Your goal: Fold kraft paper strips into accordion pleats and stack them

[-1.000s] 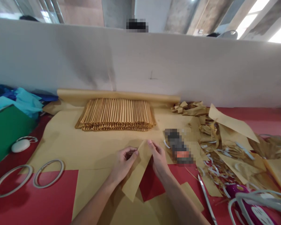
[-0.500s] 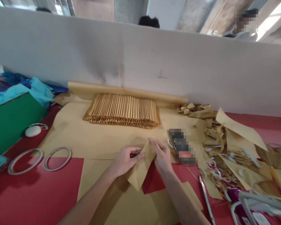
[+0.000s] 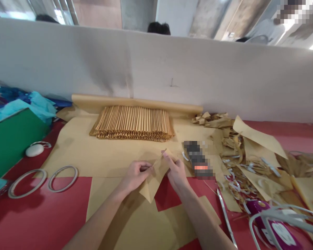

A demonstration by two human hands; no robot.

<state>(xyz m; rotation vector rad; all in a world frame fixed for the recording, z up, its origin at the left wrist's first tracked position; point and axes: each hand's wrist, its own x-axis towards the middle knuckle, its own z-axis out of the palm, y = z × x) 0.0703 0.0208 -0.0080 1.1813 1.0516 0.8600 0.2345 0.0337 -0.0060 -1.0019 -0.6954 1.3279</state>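
Between my two hands is a piece of brown kraft paper [image 3: 154, 181], tilted, with a crease running down it. My left hand [image 3: 138, 176] pinches its left edge between thumb and fingers. At the upper right edge, my right hand [image 3: 175, 169] grips the paper, its thumb lying along the fold. Behind my hands sits a long block of pleated brown paper [image 3: 134, 121], its folds packed tightly side by side. Large flat sheets of brown paper [image 3: 75, 146] lie beneath the block and under my forearms.
A paper roll [image 3: 135, 102] lies along the grey partition [image 3: 94, 59]. Left are two rings [image 3: 27, 184], a white earbud case [image 3: 34, 150] and a green board [image 3: 15, 135]. Right are a blurred phone [image 3: 198, 159], paper scraps [image 3: 240, 173], a metal blade [image 3: 225, 218] and a purple device [image 3: 273, 225].
The whole view has shifted slightly, so most things sit a little further left. Both hands keep hold of the paper, whose upper part now looks folded closer together.
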